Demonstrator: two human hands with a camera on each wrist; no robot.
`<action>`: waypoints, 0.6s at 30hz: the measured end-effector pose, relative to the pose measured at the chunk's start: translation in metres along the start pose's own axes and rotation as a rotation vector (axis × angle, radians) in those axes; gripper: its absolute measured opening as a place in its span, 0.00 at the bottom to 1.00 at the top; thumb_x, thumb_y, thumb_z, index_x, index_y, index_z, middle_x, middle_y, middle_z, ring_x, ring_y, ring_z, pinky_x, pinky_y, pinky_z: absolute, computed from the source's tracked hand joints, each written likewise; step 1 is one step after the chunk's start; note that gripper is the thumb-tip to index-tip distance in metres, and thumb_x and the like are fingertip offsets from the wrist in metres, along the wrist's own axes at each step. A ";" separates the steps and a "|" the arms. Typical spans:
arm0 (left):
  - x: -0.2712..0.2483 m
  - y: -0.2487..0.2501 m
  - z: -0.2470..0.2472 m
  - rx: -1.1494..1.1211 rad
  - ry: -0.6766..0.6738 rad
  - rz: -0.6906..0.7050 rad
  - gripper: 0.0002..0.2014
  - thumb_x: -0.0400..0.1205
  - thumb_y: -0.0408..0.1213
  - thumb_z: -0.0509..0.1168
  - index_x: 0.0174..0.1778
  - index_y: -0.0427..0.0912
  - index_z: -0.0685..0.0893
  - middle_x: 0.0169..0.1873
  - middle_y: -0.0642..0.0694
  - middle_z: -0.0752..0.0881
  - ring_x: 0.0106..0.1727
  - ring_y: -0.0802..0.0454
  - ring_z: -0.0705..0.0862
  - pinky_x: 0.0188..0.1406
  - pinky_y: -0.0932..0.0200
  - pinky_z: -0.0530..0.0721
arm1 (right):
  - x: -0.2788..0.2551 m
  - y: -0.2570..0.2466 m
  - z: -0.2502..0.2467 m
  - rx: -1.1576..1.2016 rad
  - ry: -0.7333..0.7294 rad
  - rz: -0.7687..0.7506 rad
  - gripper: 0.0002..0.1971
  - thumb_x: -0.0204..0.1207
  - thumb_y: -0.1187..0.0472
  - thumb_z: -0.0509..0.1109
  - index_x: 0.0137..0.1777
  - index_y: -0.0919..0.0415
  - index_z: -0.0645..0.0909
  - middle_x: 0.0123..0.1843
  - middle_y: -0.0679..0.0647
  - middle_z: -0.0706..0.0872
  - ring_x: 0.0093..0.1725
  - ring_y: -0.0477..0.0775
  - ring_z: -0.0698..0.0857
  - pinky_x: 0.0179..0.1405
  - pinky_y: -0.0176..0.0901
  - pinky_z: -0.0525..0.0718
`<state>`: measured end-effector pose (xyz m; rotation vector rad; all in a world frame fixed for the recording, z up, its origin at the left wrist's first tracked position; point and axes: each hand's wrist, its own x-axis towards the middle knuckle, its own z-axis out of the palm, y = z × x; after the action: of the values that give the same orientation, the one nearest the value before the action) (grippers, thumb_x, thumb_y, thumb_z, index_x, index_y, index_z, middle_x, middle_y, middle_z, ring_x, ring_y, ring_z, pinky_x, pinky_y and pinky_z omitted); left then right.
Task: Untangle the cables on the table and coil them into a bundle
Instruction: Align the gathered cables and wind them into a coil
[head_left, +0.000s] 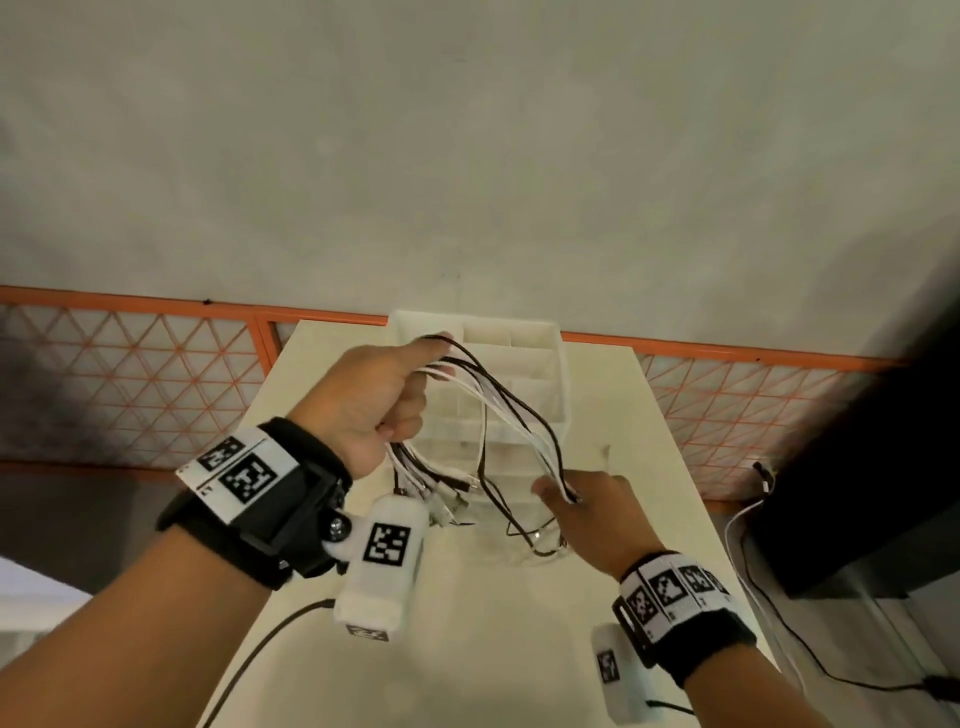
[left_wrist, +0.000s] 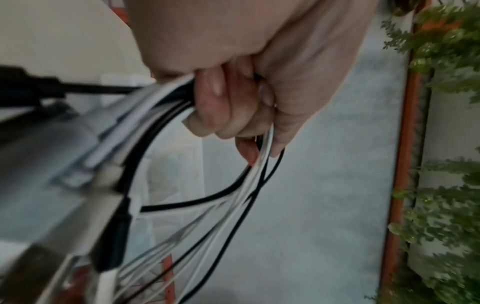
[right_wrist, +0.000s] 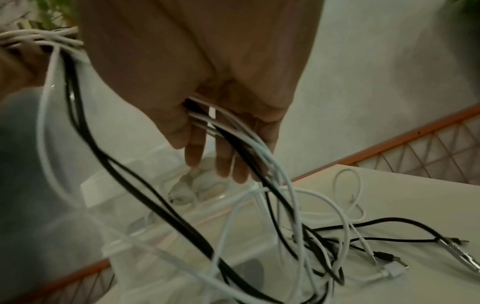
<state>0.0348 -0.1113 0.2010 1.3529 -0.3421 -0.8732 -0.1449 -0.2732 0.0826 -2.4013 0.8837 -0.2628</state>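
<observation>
The left hand (head_left: 371, 400) grips the black and white cables (head_left: 498, 410) in a fist above the table (head_left: 467, 649); the right hand (head_left: 592, 512) pinches their lower loop between thumb and fingers.

No legible text, brand or number in any view; wrist bands (head_left: 244, 475) and white wrist units (head_left: 383, 558), lower half of frame, carry only black-and-white square code markers
</observation>
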 end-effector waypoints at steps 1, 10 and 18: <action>-0.001 -0.004 -0.001 0.029 -0.016 -0.009 0.11 0.81 0.40 0.70 0.34 0.46 0.77 0.16 0.54 0.59 0.16 0.57 0.53 0.12 0.66 0.53 | 0.002 -0.001 -0.004 0.036 -0.005 0.027 0.14 0.85 0.49 0.65 0.53 0.56 0.88 0.38 0.54 0.90 0.39 0.55 0.87 0.47 0.49 0.87; -0.005 -0.028 -0.018 0.425 0.214 0.025 0.18 0.78 0.50 0.72 0.34 0.37 0.90 0.23 0.46 0.60 0.22 0.51 0.55 0.23 0.60 0.54 | 0.000 -0.026 -0.080 0.394 0.674 -0.063 0.03 0.77 0.53 0.75 0.48 0.48 0.89 0.42 0.43 0.91 0.40 0.43 0.87 0.38 0.36 0.82; -0.010 0.007 -0.009 -0.109 0.029 0.027 0.22 0.80 0.37 0.71 0.22 0.51 0.72 0.18 0.54 0.56 0.18 0.56 0.51 0.17 0.63 0.50 | -0.017 -0.004 -0.001 0.211 -0.024 0.361 0.26 0.86 0.39 0.59 0.62 0.62 0.85 0.57 0.64 0.88 0.57 0.65 0.83 0.53 0.47 0.75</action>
<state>0.0368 -0.0976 0.2077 1.2559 -0.2859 -0.8379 -0.1561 -0.2600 0.0864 -2.0056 1.1932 -0.1763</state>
